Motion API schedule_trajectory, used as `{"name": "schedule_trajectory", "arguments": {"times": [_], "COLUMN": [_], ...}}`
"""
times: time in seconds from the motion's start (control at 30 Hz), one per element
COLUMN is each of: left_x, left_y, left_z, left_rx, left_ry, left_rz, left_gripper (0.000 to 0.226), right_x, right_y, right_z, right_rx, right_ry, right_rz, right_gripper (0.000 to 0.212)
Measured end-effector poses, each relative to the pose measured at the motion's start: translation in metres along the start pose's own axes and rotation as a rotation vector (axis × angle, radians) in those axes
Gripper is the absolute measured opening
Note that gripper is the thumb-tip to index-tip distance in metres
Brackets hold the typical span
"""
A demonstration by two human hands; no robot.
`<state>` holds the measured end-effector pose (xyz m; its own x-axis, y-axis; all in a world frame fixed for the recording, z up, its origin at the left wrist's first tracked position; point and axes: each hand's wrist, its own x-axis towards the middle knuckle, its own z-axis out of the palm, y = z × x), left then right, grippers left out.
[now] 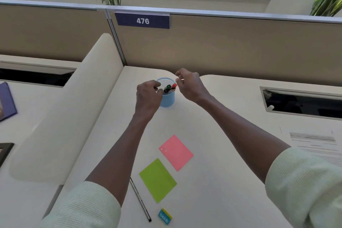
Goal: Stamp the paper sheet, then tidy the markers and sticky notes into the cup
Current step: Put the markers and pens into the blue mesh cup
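A light blue cup point(169, 101) stands at the back of the desk with a green-capped marker point(168, 86) and a red marker point(174, 85) sticking up in it. My left hand point(148, 96) grips the cup's left rim, thumb on top and fingers curled in front. My right hand point(188, 85) hovers just right of the cup with loosely curled fingers, its fingertips beside the red marker's top and holding nothing I can see. A pink sticky note point(175, 152) and a green sticky note point(157, 179) lie flat nearer me. The printed paper sheet point(318, 146) lies at the right.
A thin black pen point(140, 200) lies beside the green note, and a small blue and yellow block point(165, 216) sits near the front edge. A brown partition point(222, 48) closes the back. Cable slots open at right point(303, 103) and left point(33, 77). A purple folder point(6, 100) lies far left.
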<state>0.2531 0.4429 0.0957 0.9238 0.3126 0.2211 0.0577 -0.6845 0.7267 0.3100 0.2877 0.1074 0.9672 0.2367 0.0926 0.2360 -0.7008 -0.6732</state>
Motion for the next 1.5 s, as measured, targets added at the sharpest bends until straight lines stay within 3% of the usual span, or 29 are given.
{"name": "schedule_trajectory", "arguments": {"times": [0.47,0.8,0.93,1.07,1.17,1.33,1.5], "left_x": [-0.097,-0.190,-0.222,-0.244,-0.254,-0.251,-0.241], "left_y": [-0.078,-0.137,-0.127,-0.116,-0.104,-0.087,-0.076], "left_z": [-0.027,-0.047,-0.046,-0.041,-0.038,-0.045,-0.052], "left_rx": [0.019,0.069,0.108,0.099,0.121,0.187,0.202], "left_ry": [0.054,0.105,0.204,0.207,0.166,0.089,-0.009], "left_rz": [-0.159,-0.260,-0.263,-0.392,-0.483,-0.584,-0.626], "left_gripper": [0.012,0.029,0.035,0.046,0.041,0.014,0.011], "right_x": [-0.085,-0.203,-0.250,-0.276,-0.286,-0.291,-0.286], "right_y": [0.003,0.004,0.005,0.004,0.004,0.004,0.009], "right_z": [0.014,0.072,0.081,0.086,0.088,0.085,0.078], "right_rx": [-0.051,-0.020,-0.044,-0.169,-0.219,-0.264,-0.243], "right_ry": [0.244,-0.112,-0.454,-0.639,-0.709,-0.733,-0.681], "right_rz": [-0.163,-0.215,-0.302,-0.349,-0.348,-0.326,-0.303], "right_gripper": [0.020,0.007,0.023,0.037,0.042,0.036,0.032]}}
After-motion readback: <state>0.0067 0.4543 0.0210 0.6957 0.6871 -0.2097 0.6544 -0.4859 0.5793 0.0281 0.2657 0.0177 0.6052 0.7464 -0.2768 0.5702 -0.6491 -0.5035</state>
